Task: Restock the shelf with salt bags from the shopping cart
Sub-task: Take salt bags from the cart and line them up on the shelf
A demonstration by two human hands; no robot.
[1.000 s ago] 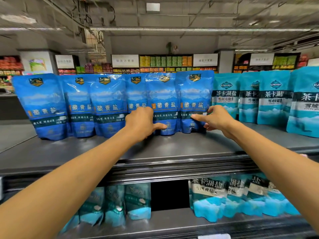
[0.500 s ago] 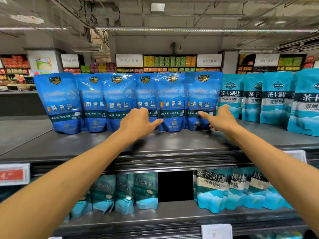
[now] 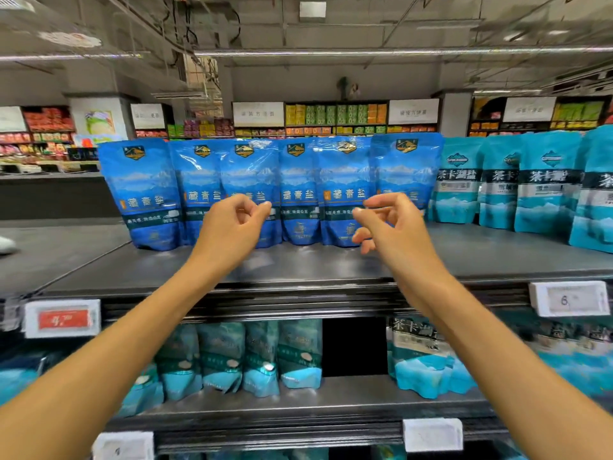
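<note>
— How far along does the restocking look?

— A row of six dark blue salt bags [image 3: 300, 190] stands upright on the top shelf [image 3: 298, 267], edges overlapping, just beside the teal salt bags [image 3: 547, 185] to the right. So a good part of that facing looks done

— And the hands?

— Both are raised in front of the row, and neither grips a bag. The left hand [image 3: 232, 224] has its fingers loosely curled, thumb close to the forefinger, with nothing between them. The right hand [image 3: 391, 224] is the same: loosely bent fingers, nothing held. Whether either touches a bag I cannot tell; they seem just clear of the fronts

— What is left?

— The shelf is bare to the left of the blue row and in front of it, so I judge there is room for more. The shopping cart is out of view, so how many bags remain I cannot say

— Anything else nearby?

— A lower shelf [image 3: 331, 393] with more teal bags, a red price tag [image 3: 63, 318] and a white price tag [image 3: 569, 298] on the shelf edge
</note>
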